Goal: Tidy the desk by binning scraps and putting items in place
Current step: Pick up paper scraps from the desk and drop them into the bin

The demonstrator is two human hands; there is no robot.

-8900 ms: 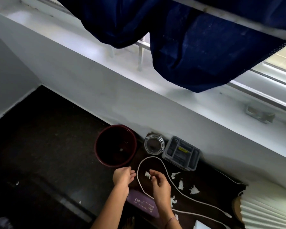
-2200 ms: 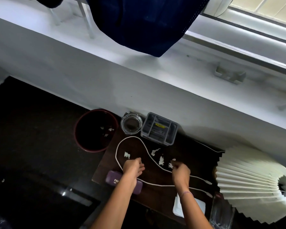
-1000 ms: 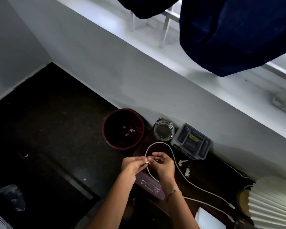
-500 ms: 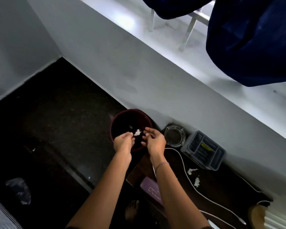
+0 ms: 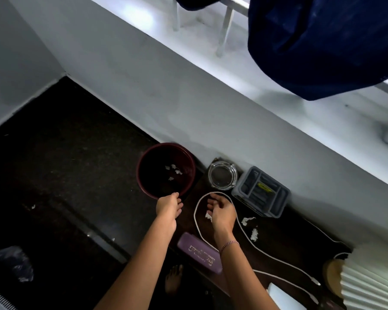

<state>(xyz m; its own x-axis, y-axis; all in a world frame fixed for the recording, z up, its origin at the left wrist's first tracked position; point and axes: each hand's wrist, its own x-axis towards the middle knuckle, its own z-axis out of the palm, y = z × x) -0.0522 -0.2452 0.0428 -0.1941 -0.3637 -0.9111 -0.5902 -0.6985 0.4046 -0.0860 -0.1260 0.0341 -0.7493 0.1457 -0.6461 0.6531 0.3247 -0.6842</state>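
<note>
A dark wooden worktop (image 5: 285,242) stands against a white wall (image 5: 188,97), with dark floor (image 5: 65,175) to its left and a blue cloth (image 5: 323,41) hanging over the sill. On the floor at the worktop's end sits a round maroon bin (image 5: 148,163) with a few white paper scraps (image 5: 173,170) in the bottom. On the worktop by the wall are a glass ashtray (image 5: 211,175) and a grey divided tray (image 5: 283,198); I cannot make out its contents. Three torn scraps lie loose on the wood: one (image 5: 208,215) inside the loop of a white cable (image 5: 197,222), two (image 5: 246,221) outside it. The left hand (image 5: 168,208) hangs by the bin's rim, fingers loosely curled, gripping nothing I can see. The right hand (image 5: 222,211) is at the first scrap; whether it pinches it, I cannot tell.
</note>
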